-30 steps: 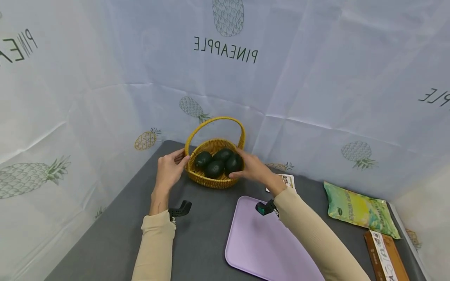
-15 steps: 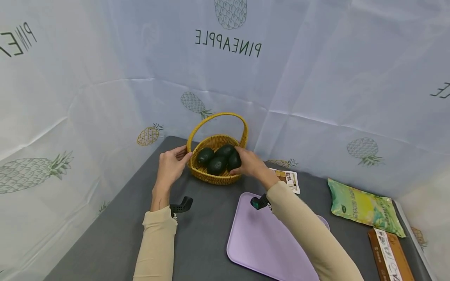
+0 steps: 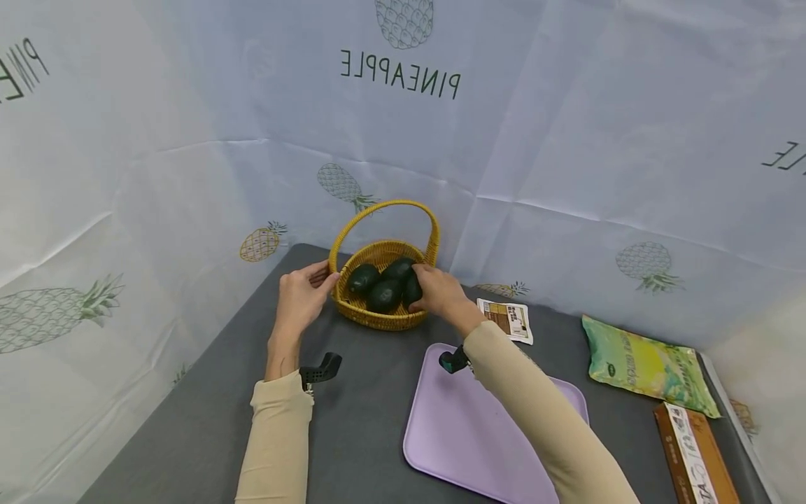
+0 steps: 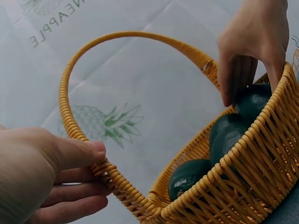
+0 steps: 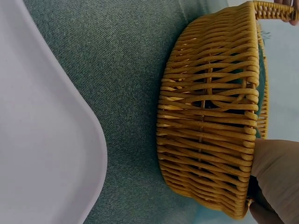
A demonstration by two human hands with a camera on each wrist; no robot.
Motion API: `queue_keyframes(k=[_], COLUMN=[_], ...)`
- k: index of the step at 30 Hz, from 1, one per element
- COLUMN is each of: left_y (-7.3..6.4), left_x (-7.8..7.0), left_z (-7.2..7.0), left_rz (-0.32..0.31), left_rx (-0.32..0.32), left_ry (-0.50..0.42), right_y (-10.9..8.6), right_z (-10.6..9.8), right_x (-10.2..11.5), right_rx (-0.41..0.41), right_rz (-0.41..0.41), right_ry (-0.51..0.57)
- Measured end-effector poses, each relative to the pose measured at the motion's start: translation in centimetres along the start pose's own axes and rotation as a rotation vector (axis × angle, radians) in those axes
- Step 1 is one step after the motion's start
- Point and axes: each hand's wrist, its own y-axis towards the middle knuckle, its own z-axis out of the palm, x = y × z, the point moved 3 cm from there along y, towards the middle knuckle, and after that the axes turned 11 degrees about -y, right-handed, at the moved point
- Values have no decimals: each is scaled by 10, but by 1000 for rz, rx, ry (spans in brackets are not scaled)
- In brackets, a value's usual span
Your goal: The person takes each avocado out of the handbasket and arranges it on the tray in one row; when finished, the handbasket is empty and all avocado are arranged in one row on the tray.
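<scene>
A yellow wicker basket [image 3: 383,321] with a tall arched handle [image 4: 122,33] stands near the back corner of the table, several dark green avocados [image 3: 384,297] inside it. At its left side my left hand [image 3: 301,295] pinches the foot of the handle between thumb and fingers. My right hand [image 3: 443,292] reaches over the right rim and grips the rightmost avocado [image 4: 252,101], its thumb and fingers on either side. That avocado sits low among the others. In the right wrist view the basket wall hides most of the right hand's fingers.
A lilac tray [image 3: 434,427] lies in front of the basket, partly under the right forearm. Behind that arm is a small flat packet [image 3: 518,323]. Farther right lie a green-yellow bag [image 3: 648,365] and a brown box [image 3: 695,455]. A printed curtain [image 3: 554,140] closes off the back.
The right hand has shifted slightly left and its fingers have closed in around the rightmost avocado. The left hand stays on the handle; the head view has tilted slightly.
</scene>
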Motion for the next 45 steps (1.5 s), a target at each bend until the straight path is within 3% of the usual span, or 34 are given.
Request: queue_keyframes(k=[12, 30, 37, 45], left_y=[-1, 2, 2, 0], left_x=[-1, -2, -2, -3], left_z=[3, 1, -1, 1], left_rz=[-24, -8, -14, -17], left_rx=[14, 0, 1, 0], left_ry=[6, 4, 21, 23], right_y=[-4, -25, -46, -92], right_z=[2, -25, -42, -61], right_x=[-6, -12, -19, -29], right_rx=[-46, -148, -137, -123], right_rz=[-3, -10, -13, -37], right_ry=[-26, 164, 227, 319])
